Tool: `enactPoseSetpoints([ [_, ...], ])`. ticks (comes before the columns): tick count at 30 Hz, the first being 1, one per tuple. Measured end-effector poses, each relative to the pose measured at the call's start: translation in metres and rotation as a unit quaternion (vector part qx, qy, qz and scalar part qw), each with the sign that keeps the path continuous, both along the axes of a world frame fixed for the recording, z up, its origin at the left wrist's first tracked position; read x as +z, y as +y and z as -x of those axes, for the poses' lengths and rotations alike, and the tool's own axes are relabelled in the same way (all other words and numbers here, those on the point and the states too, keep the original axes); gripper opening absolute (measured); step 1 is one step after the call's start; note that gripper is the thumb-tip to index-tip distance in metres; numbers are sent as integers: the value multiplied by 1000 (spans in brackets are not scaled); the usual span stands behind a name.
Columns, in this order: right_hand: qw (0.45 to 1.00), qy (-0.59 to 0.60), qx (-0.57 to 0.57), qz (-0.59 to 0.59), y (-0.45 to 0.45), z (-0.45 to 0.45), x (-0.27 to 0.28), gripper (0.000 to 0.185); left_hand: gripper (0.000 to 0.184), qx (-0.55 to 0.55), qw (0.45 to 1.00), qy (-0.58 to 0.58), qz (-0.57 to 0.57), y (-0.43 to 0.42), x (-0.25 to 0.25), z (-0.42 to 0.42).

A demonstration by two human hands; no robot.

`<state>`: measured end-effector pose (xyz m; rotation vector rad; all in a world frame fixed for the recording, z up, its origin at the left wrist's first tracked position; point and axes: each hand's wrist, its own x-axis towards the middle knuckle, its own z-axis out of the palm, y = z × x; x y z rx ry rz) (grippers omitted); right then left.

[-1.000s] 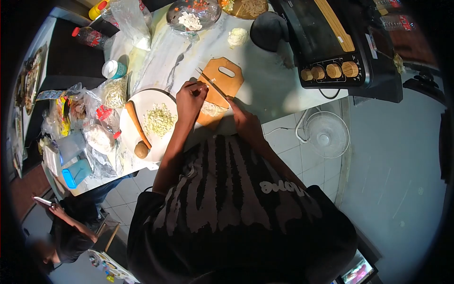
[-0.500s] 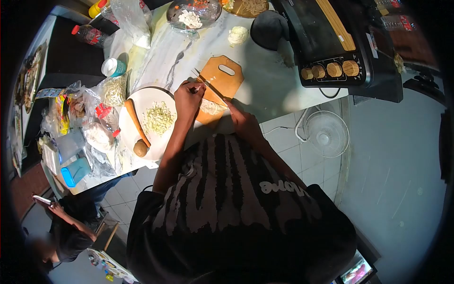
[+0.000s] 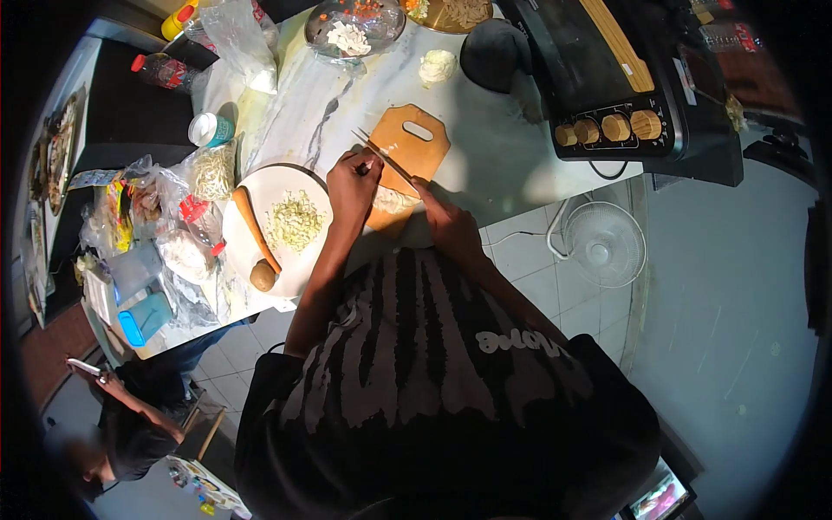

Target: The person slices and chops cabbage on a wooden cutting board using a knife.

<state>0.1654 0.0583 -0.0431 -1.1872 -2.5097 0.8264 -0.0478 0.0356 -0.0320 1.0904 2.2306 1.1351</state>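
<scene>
A wooden cutting board [image 3: 431,158] with a handle slot lies at the counter's front edge. My right hand [image 3: 454,232] is closed round the handle end of a knife [image 3: 394,165], whose blade slants across the board toward the upper left. My left hand [image 3: 352,189] is curled with its fingertips pinched beside the blade; what they hold is hidden. Between my hands, pale chopped food [image 3: 393,200] sits on the lower part of the board. To the left, a white plate [image 3: 238,251] carries chopped pale-green vegetable [image 3: 296,220], a carrot [image 3: 254,230] and a round brown item [image 3: 263,276].
Bags and bottles crowd the left side, with a white-lidded jar [image 3: 204,130] and a blue container [image 3: 146,319]. A metal tray [image 3: 394,39], a pale vegetable chunk [image 3: 438,67] and a black oven [image 3: 607,104] stand behind. Another person [image 3: 139,425] is at lower left.
The whole view has shifted slightly to the right. Both hands and the knife keep nearly the same place over the board, with only slight movement of the left fingers.
</scene>
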Motion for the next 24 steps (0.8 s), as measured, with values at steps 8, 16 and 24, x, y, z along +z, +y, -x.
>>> enactPoseSetpoints([
  [8,1000,16,-15,10,5,3,11,51,16,-18,999,-23,-26,-1,7,-2],
  [16,998,13,10,67,5,0,13,47,14,7,1000,-16,-16,-2,-2,0],
  [24,995,27,16,95,9,1,12,49,14,19,998,-53,24,-2,-3,5],
])
